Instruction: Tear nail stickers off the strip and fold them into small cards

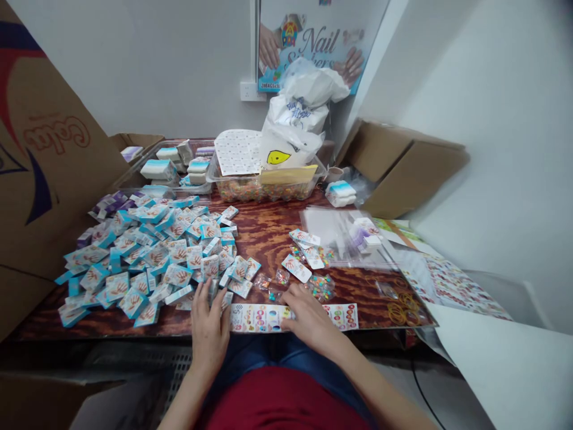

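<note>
I see the sticker strip (257, 317) at lower centre of the frame, its long axis running left to right. The left hand (209, 325) rests flat and released at its left end, beside the box pile (147, 257). The right hand (308, 319) lies across the strip's middle and hides that part. I cannot tell whether its bent fingers pinch anything, and the small packets (320, 285) just beyond are too blurred to read.
</note>
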The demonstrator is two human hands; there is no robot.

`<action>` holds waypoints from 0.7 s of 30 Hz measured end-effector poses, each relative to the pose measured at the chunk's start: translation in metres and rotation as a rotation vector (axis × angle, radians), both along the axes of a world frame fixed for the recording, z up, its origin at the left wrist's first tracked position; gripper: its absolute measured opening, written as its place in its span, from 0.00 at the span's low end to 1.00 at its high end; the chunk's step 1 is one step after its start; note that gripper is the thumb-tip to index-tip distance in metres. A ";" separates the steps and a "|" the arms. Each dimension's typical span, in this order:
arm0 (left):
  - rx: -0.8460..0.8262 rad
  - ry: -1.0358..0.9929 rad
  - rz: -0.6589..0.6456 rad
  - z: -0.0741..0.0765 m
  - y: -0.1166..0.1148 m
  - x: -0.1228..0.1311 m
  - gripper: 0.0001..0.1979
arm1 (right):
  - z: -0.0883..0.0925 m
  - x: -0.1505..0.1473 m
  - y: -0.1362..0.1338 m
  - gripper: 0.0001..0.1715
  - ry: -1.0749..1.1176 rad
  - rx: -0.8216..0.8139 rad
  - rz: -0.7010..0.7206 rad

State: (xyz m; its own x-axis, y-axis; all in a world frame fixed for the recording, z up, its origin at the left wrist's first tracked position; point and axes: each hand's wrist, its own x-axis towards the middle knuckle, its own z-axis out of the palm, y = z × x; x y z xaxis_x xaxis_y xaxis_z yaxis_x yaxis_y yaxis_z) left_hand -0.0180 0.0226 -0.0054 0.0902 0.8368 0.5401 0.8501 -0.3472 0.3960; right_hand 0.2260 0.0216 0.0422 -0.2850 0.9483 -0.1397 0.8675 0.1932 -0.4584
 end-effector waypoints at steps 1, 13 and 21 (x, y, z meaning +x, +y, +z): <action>-0.002 -0.001 -0.001 0.000 0.000 0.000 0.14 | 0.000 0.001 0.001 0.09 0.016 -0.017 -0.002; 0.005 0.038 0.000 -0.002 0.001 -0.002 0.15 | 0.029 0.037 0.012 0.05 0.389 -0.236 -0.055; 0.043 0.063 0.005 -0.005 0.003 -0.003 0.14 | 0.071 0.088 -0.004 0.17 0.887 -0.242 -0.308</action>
